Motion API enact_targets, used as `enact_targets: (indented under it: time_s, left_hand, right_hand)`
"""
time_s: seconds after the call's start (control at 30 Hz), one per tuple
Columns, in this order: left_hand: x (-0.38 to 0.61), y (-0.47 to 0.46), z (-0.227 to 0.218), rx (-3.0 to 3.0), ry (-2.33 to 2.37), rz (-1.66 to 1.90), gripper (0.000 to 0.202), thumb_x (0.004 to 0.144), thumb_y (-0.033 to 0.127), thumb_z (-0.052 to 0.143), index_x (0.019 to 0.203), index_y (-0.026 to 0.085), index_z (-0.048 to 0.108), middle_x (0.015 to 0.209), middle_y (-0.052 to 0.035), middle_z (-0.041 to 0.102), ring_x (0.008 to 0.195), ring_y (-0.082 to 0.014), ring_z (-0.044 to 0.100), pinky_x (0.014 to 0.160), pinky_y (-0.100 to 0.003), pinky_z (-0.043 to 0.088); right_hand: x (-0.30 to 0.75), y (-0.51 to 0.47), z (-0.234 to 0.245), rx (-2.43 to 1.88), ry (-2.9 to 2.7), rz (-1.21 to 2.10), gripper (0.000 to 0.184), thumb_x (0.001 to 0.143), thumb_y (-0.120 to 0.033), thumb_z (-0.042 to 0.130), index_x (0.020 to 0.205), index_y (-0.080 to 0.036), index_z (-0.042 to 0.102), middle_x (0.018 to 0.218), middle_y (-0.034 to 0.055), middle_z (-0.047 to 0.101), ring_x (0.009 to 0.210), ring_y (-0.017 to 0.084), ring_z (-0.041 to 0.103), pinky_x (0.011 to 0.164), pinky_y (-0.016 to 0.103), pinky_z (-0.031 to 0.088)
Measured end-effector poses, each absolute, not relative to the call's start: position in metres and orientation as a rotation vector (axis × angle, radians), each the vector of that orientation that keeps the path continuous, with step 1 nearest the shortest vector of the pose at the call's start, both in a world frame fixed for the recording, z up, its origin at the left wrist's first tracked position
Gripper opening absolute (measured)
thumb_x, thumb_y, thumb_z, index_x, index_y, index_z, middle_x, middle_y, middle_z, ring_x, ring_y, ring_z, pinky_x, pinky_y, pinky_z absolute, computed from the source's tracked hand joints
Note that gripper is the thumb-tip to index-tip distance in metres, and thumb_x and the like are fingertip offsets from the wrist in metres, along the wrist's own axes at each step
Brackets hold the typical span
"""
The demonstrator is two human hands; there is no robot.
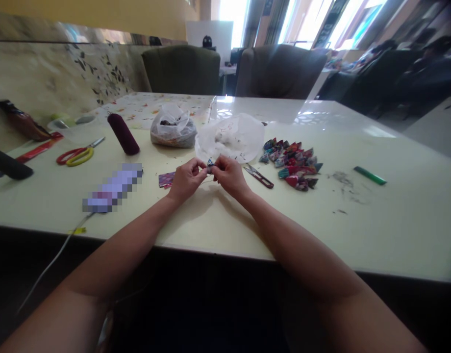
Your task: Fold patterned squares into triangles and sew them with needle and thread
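Observation:
My left hand (pixel 187 177) and my right hand (pixel 229 175) meet over the middle of the pale table (pixel 394 215). Both pinch one small folded patterned fabric piece (pixel 210 164) between their fingertips. A flat pink-purple fabric square (pixel 166 179) lies just left of my left hand. Small thread snips (pixel 259 176) lie just right of my right hand. Beyond them sits a pile of several folded colourful fabric pieces (pixel 293 164).
Two plastic bags (pixel 173 128) (pixel 231 137) stand behind my hands. Red-and-yellow scissors (pixel 78 154), a dark maroon cylinder (pixel 123 134) and a blurred patch lie at left. A green stick (pixel 370 175) and thread scraps (pixel 345 182) lie at right. Armchairs stand behind the table.

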State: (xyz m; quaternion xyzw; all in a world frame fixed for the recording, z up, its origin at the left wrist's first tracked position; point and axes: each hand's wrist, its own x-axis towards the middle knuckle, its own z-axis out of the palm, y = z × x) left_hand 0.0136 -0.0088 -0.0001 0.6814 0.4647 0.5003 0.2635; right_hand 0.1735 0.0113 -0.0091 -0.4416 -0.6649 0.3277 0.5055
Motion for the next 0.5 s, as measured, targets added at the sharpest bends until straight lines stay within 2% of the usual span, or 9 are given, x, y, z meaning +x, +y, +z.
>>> enact_targets:
  time_s: [0.1, 0.27, 0.37, 0.43, 0.5]
  left_hand:
    - [0.0141, -0.01, 0.0004, 1.82, 1.27, 1.364, 0.009, 0.079, 0.023, 0.069, 0.076, 0.018, 0.063, 0.054, 0.0056, 0.042, 0.053, -0.0106, 0.034, 0.055, -0.024, 0.025]
    - [0.013, -0.01, 0.0021, 1.718, 1.134, 1.353, 0.012, 0.081, 0.027, 0.069, 0.078, 0.018, 0.062, 0.06, 0.0035, 0.048, 0.056, -0.0112, 0.037, 0.055, -0.024, 0.028]
    - [0.0124, -0.0086, 0.0022, 1.713, 1.062, 1.3, 0.012, 0.083, 0.028, 0.066, 0.079, 0.017, 0.061, 0.063, 0.0029, 0.05, 0.058, -0.0113, 0.039, 0.057, -0.023, 0.031]
    - [0.0124, -0.0084, 0.0016, 1.74, 1.053, 1.274, 0.012, 0.083, 0.027, 0.067, 0.078, 0.017, 0.061, 0.064, 0.0026, 0.05, 0.059, -0.0116, 0.04, 0.059, -0.023, 0.033]
    - [0.0127, -0.0092, 0.0007, 1.78, 1.058, 1.248, 0.011, 0.082, 0.026, 0.068, 0.078, 0.017, 0.062, 0.066, 0.0017, 0.054, 0.062, -0.012, 0.044, 0.061, -0.023, 0.035]
  right_hand:
    - [0.1726, 0.0108, -0.0083, -1.031, -1.595, 0.82, 0.024, 0.078, -0.022, 0.065, 0.067, -0.022, 0.043, 0.059, -0.0044, 0.048, 0.055, 0.01, 0.049, 0.05, 0.024, 0.038]
    - [0.1715, 0.0122, -0.0096, -0.838, -1.491, 1.102, 0.031, 0.073, -0.035, 0.073, 0.082, -0.023, 0.046, 0.066, -0.0061, 0.052, 0.054, 0.01, 0.051, 0.049, 0.025, 0.042]
    - [0.1724, 0.0155, -0.013, -0.9, -1.513, 1.078, 0.022, 0.073, -0.03, 0.069, 0.079, -0.022, 0.049, 0.065, -0.005, 0.053, 0.053, 0.01, 0.049, 0.049, 0.025, 0.039]
    - [0.1736, 0.0167, -0.0135, -0.983, -1.568, 0.968, 0.012, 0.073, -0.023, 0.063, 0.074, -0.021, 0.052, 0.062, -0.0039, 0.053, 0.055, 0.011, 0.047, 0.051, 0.025, 0.036]
    - [0.1746, 0.0158, -0.0109, -1.08, -1.636, 0.806, 0.01, 0.071, -0.016, 0.06, 0.067, -0.02, 0.052, 0.061, -0.0029, 0.053, 0.059, 0.012, 0.046, 0.054, 0.026, 0.034]
